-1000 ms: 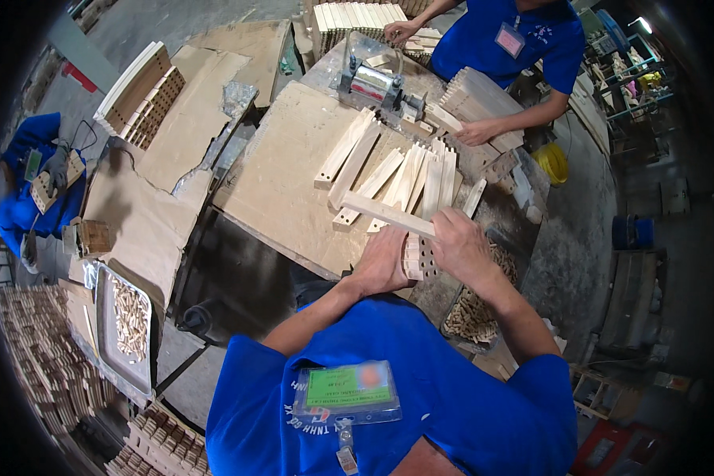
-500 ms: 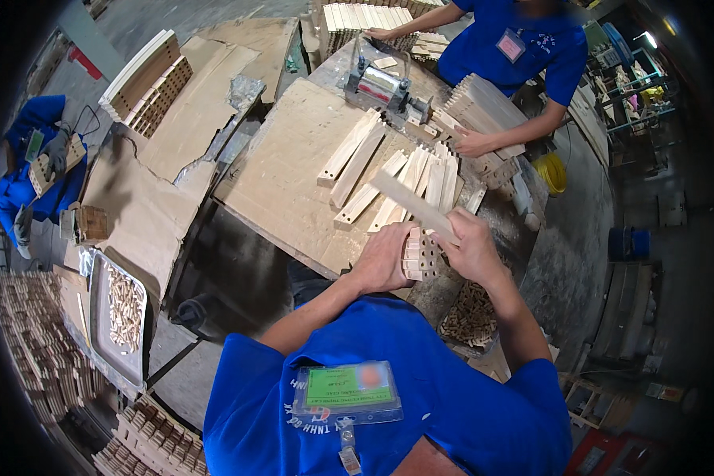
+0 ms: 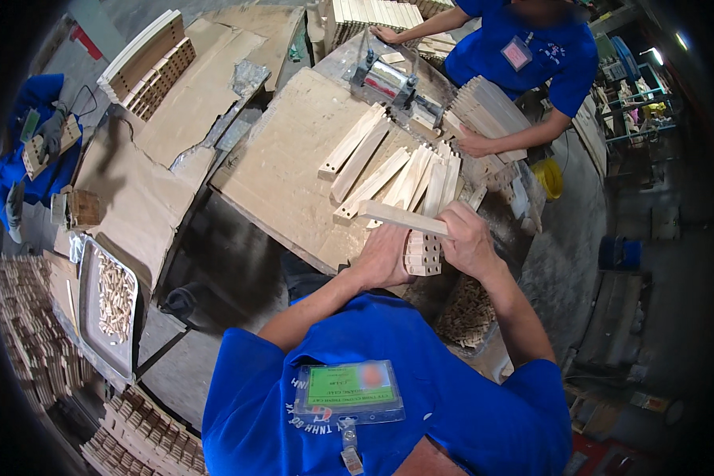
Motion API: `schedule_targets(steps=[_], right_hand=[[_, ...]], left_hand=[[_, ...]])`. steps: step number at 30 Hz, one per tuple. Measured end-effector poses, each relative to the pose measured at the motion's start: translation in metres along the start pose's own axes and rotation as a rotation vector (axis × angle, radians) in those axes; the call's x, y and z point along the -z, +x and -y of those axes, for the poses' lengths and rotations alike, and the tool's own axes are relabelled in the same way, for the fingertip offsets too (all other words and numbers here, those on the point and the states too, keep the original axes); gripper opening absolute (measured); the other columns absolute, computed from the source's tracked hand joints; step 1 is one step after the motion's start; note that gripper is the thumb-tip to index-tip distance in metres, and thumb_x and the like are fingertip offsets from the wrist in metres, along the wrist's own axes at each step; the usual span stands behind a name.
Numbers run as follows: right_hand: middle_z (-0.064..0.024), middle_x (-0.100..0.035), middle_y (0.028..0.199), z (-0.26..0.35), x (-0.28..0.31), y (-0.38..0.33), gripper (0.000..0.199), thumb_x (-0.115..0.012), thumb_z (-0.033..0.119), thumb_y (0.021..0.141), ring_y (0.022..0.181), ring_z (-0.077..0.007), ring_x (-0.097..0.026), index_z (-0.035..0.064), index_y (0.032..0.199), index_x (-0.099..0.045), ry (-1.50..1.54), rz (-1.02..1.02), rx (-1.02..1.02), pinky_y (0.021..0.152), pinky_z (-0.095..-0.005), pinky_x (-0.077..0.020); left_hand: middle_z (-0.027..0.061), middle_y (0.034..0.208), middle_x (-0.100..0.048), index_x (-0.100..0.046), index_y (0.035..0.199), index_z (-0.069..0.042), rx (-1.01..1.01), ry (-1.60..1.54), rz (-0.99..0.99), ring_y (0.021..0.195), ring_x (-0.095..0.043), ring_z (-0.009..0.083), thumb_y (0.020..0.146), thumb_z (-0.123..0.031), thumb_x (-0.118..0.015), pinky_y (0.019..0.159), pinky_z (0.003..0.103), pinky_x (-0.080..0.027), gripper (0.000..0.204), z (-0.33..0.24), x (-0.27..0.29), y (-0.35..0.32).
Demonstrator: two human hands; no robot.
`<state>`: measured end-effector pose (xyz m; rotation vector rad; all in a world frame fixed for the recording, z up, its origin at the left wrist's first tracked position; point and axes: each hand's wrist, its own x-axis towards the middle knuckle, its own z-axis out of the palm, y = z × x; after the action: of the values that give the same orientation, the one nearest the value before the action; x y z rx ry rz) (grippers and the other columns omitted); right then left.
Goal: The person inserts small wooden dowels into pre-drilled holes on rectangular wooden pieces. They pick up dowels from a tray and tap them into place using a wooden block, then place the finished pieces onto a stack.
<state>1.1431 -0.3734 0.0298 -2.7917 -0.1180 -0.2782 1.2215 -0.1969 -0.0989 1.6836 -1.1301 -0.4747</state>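
Flat wooden stick [image 3: 404, 218]'s gripped in the right hand [image 3: 466, 234], over the drilled wood bundle [image 3: 423, 255] that's being clasped by the left hand [image 3: 383, 258]. Drilled slats [image 3: 411, 176] are strewn past that bundle, loads of dowels [image 3: 466, 313] heaped to its near right.

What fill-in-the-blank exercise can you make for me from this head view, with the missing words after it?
1. The person's right hand grips a bar made of ____.
2. The left hand touches wooden pieces that show round, dark ____.
3. The tray of small pegs lies toward the picture's ____ edge.
4. The shirt at the upper right is coloured ____.

Missing words: wood; holes; left; blue.
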Motion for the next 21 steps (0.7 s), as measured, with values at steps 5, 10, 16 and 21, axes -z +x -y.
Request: schedule_targets(steps=[5, 10, 16, 21], right_hand=[[-0.0142, -0.059, 0.091, -0.004, -0.001, 0.006, 0.015, -0.07, -0.001, 0.078, 0.087, -0.0375, -0.063, 0.0023, 0.091, -0.064, -0.021, 0.037, 0.008, 0.074, -0.0462, -0.0543], [-0.015, -0.059, 0.09, -0.001, 0.001, 0.011, 0.014, -0.071, -0.001, 0.08, 0.087, -0.0384, -0.063, 0.0028, 0.092, -0.064, -0.037, 0.091, -0.024, 0.075, -0.047, -0.0544], [-0.0179, -0.062, 0.092, 0.012, -0.001, 0.012, 0.017, -0.077, 0.003, 0.089, 0.084, -0.0409, -0.065, -0.0012, 0.103, -0.068, 0.03, 0.029, -0.136, 0.073, -0.046, -0.053], [-0.0185, -0.068, 0.101, 0.024, -0.002, 0.01, 0.027, -0.081, 0.006, 0.089, 0.089, -0.0375, -0.07, -0.0019, 0.113, -0.07, 0.216, -0.01, -0.256, 0.078, -0.0435, -0.0553]], left_hand=[[0.026, 0.131, -0.056, -0.046, 0.143, -0.002, 0.007, -0.01, -0.041, 0.127, -0.053, 0.0468, 0.067, -0.028, -0.09, 0.106, 0.054, -0.044, 0.092, 0.001, -0.001, -0.001], [0.0215, 0.126, -0.057, -0.045, 0.144, -0.003, 0.029, 0.003, -0.037, 0.122, -0.055, 0.0437, 0.068, -0.029, -0.09, 0.104, 0.052, -0.044, 0.091, 0.001, -0.004, -0.001], [0.0213, 0.125, -0.059, -0.044, 0.146, -0.007, 0.04, -0.061, -0.065, 0.119, -0.058, 0.0437, 0.067, -0.028, -0.093, 0.102, 0.052, -0.046, 0.095, -0.004, 0.008, 0.0], [0.0192, 0.127, -0.057, -0.041, 0.149, -0.009, 0.048, -0.048, -0.049, 0.121, -0.057, 0.0423, 0.065, -0.025, -0.092, 0.104, 0.051, -0.045, 0.1, -0.003, 0.01, -0.005]])
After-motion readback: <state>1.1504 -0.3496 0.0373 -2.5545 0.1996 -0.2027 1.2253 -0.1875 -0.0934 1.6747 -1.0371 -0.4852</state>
